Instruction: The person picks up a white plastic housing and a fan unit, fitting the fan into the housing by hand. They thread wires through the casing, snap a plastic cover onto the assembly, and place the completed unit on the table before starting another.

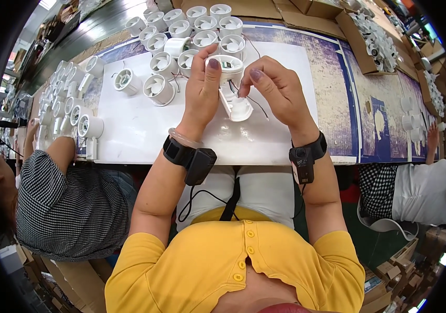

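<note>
A white round plastic housing [218,74] with a green circuit board inside is held by my left hand [203,96], the thumb and fingers closed along its left side. From its lower side extends a white trough-shaped part [238,110], tilted toward me. Thin dark wires [232,85] run out of the housing into this trough. My right hand [279,91] has its thumb and forefinger bent together at the wires by the right side of the trough. One loose wire end pokes out below the right fingers. The exact pinch point is partly hidden.
Several white cylindrical fan units [205,38] stand in rows behind my hands. Another white unit [127,82] lies at left. More white housings [91,126] crowd the left edge beside a co-worker. Cardboard boxes [371,44] of small white parts are at far right, near another person.
</note>
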`<state>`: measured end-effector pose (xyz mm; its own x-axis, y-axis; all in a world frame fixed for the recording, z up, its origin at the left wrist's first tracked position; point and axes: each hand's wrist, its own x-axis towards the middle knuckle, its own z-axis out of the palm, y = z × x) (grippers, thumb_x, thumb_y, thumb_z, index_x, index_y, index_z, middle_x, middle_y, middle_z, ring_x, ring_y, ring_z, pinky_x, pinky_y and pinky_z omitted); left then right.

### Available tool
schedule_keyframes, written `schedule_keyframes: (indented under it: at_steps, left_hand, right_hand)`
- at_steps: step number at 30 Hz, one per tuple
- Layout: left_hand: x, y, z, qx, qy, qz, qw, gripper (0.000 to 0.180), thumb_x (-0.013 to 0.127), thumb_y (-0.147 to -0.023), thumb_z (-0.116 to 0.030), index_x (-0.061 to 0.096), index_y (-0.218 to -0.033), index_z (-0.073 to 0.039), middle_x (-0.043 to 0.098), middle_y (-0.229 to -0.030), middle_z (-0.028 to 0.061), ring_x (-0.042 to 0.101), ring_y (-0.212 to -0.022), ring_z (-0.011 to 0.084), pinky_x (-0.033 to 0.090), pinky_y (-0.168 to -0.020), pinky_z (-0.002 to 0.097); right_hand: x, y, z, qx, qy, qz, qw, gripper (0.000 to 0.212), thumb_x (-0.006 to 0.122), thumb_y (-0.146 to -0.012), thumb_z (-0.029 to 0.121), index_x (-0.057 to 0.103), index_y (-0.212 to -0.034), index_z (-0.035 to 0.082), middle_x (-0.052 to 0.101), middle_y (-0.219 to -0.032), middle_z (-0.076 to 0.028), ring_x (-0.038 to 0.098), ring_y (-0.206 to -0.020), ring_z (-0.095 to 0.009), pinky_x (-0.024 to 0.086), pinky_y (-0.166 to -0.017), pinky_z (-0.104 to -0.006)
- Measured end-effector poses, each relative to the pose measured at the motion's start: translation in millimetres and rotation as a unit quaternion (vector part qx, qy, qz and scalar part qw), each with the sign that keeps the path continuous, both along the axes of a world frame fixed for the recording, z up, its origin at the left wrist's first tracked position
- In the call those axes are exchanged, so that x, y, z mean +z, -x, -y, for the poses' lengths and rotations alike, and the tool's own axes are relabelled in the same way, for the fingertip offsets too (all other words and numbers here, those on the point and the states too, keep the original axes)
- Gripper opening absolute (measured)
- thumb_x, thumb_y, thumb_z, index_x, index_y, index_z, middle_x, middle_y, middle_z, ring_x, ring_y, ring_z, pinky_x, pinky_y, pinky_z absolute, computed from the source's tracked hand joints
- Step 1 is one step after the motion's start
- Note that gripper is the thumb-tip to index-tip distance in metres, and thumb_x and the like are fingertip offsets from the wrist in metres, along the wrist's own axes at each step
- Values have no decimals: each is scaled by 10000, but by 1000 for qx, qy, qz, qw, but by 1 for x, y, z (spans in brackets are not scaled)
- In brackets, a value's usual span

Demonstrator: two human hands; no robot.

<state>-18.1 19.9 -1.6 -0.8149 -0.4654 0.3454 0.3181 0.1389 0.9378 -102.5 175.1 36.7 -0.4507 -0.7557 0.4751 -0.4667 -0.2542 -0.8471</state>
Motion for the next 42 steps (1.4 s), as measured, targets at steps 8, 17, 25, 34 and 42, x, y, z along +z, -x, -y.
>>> schedule_keyframes:
  at_steps: [8,17,25,34,42]
  left_hand:
    - [0,0,-1,176,240,-27,954,590,570,-896,-481,465,-1264,-31,578,-1094,148,577,-983,257,464,-827,335]
    - [2,-2,-3,190,246,20,950,543,553,-909,-475,487,-1238,-48,580,-1074,141,583,-950,258,468,-800,331]
    - [1,0,-1,-49,-6,110,993,554,340,-994,-490,459,-1273,-26,584,-1032,52,564,-900,123,457,-814,242]
    - [6,-4,-13,-116,-15,-36,992,644,668,-814,-480,484,-1222,-16,537,-1180,104,521,-1089,199,437,-904,325]
    - [12,-4,-10,-40,309,9,950,679,822,-601,-155,494,-1187,-56,531,-1148,132,524,-1077,290,439,-908,364]
  right_hand:
    - [5,-5,8,-109,-97,-23,989,104,659,-808,106,595,-840,30,632,-760,-47,590,-710,-140,480,-702,-268]
    - [-9,-3,10,-181,-36,-190,964,153,624,-835,1,537,-958,27,581,-871,-25,548,-759,-91,479,-699,-251]
    - [-1,5,1,-66,-95,30,993,137,577,-904,40,510,-1023,35,551,-899,-13,532,-819,-77,469,-725,-218]
    - [-5,9,1,-47,-19,94,994,130,540,-936,55,493,-1051,17,545,-930,-11,532,-837,-68,467,-757,-204]
    - [-8,10,1,-22,-8,153,988,158,546,-933,55,488,-1077,27,553,-943,-21,534,-856,-72,460,-777,-208]
